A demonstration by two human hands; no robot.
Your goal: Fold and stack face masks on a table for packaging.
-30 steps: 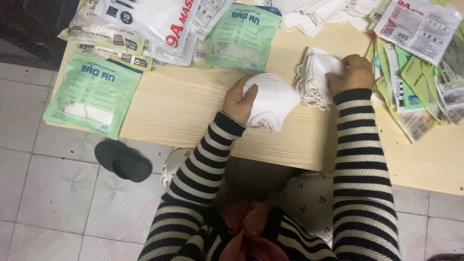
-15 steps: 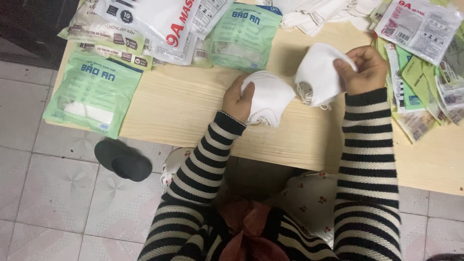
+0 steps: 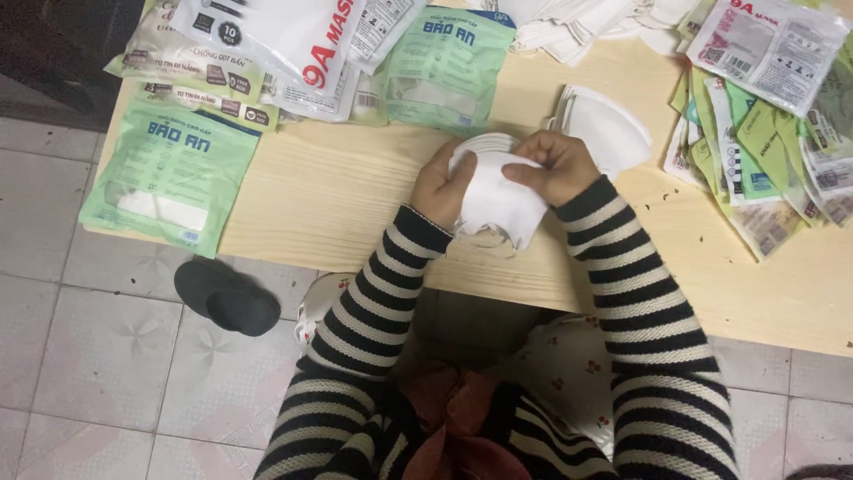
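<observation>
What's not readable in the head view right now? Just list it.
- Stack of white masks: how many there are; left hand and right hand cover the layers.
- Fingers: the tips of the left hand's are hidden behind the stack.
- Mask pile at the top: cut by the frame edge.
- Wooden table: its far and right ends run out of frame.
- Dark slipper: only one is visible.
</observation>
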